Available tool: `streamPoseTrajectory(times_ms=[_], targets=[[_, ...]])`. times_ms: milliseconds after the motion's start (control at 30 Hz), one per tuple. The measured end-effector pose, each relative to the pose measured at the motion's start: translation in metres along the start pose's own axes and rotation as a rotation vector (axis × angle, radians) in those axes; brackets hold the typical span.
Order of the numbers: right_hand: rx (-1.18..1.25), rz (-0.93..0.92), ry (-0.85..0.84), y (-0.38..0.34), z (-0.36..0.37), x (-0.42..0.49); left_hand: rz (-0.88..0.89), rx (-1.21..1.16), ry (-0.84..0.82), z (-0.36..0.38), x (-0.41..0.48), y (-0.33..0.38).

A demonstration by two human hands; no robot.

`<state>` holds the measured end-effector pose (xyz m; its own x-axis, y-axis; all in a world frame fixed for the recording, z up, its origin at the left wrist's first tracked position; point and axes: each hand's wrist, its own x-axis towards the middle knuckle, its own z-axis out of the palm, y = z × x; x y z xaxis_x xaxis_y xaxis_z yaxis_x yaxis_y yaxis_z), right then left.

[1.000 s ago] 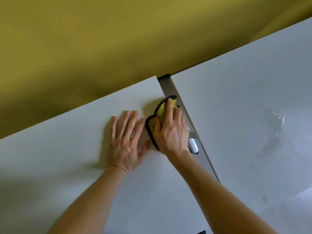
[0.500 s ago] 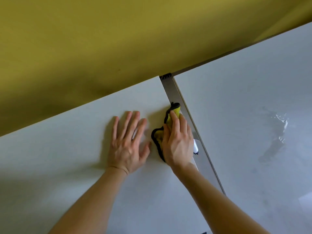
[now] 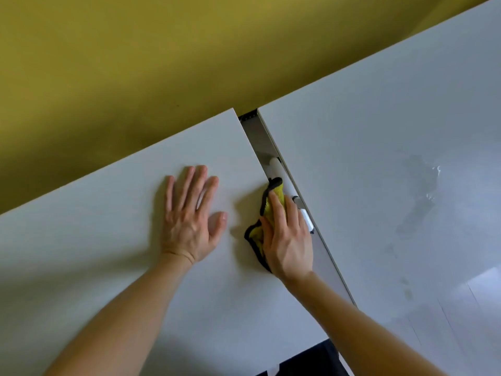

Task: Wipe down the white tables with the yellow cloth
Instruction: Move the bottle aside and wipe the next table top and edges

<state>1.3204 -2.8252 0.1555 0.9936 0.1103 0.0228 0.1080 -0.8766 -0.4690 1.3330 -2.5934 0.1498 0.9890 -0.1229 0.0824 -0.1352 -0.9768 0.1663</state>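
The left hand (image 3: pixel 189 217) is lying flat on the left table (image 3: pixel 81 253), fingers straight and slightly spread, holding nothing. The right hand (image 3: pixel 288 241) is pressing the bunched cloth (image 3: pixel 279 192) down with straight fingers at that table's right edge, just beside the metal rail (image 3: pixel 260 139) in the gap. A wet patch (image 3: pixel 418 202) is glistening on the right table (image 3: pixel 379 118).

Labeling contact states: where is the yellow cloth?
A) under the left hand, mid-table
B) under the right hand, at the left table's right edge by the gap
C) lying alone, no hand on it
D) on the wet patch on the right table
B: the right hand presses the yellow cloth onto the left table right beside the gap; the left hand lies flat on bare tabletop.
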Motion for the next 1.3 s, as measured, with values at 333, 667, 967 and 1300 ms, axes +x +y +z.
streamPoseTrajectory(times_ms=[333,667,967,1300], targets=[[0.027,0.048,-0.035,-0.076,0.050,0.172,-0.009,0.042,0.027,0.003,0.004,-0.010],[-0.026,0.094,-0.038,0.025,-0.017,-0.087,0.017,0.042,0.059,0.002,0.005,-0.008],[-0.085,0.137,-0.033,-0.081,0.039,0.128,0.059,0.062,0.150,0.010,0.005,-0.020],[-0.044,0.199,0.057,0.045,-0.027,-0.157,-0.060,0.001,0.101,-0.019,-0.026,0.041]])
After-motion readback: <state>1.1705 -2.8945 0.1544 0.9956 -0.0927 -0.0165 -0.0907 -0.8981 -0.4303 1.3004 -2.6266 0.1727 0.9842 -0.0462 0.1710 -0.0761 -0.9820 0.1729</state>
